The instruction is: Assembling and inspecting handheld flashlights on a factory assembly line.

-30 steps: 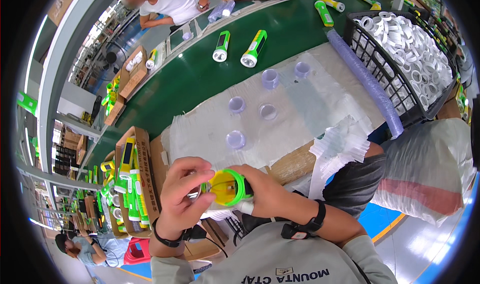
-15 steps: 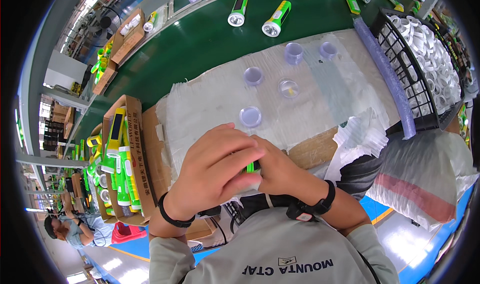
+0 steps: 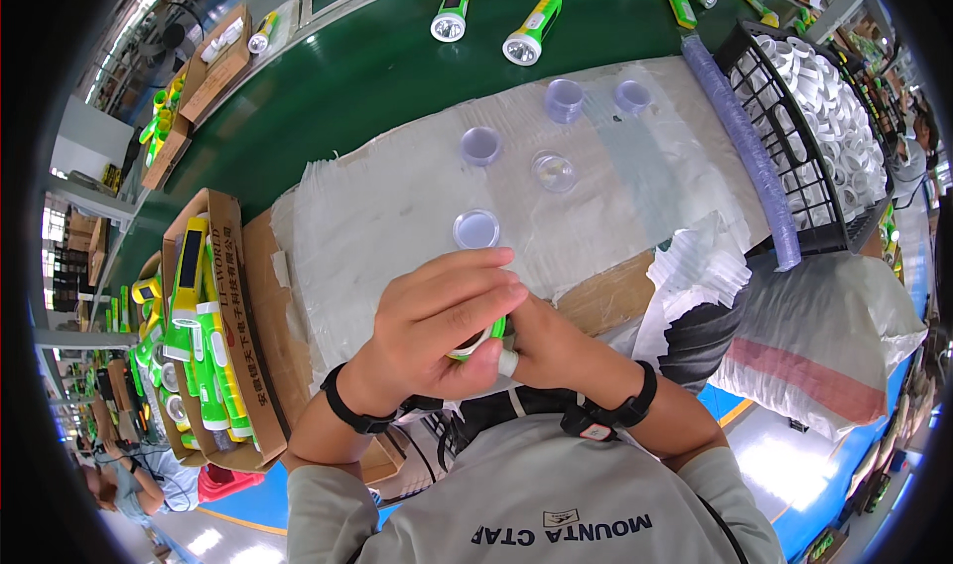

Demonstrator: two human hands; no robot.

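Observation:
Close to my body, my left hand [image 3: 437, 316] curls over the head end of a green flashlight [image 3: 498, 327], of which a bit of green rim and a pale part show between my fingers. My right hand [image 3: 556, 341] is closed around the same flashlight from the other side, its fingers mostly hidden behind the left. Just beyond my fingers lies a clear round plastic lens [image 3: 476, 229] on the paper-covered work surface [image 3: 367, 236]. Farther off are a clear disc [image 3: 554, 171], a small stack of lenses [image 3: 481, 145], a taller stack [image 3: 564, 99] and another lens [image 3: 631, 96].
A cardboard box [image 3: 260, 346] of green and yellow flashlights stands at left. Two flashlights [image 3: 533, 30] lie on the green belt [image 3: 377, 107]. At right are a long bluish plastic-wrapped roll [image 3: 740, 147], a black crate [image 3: 794, 157] of white rings and a white sack [image 3: 814, 346].
My hands stay closed around the flashlight while the left fingers shift a little over its head, showing more of the green rim. The whole view has swung slightly.

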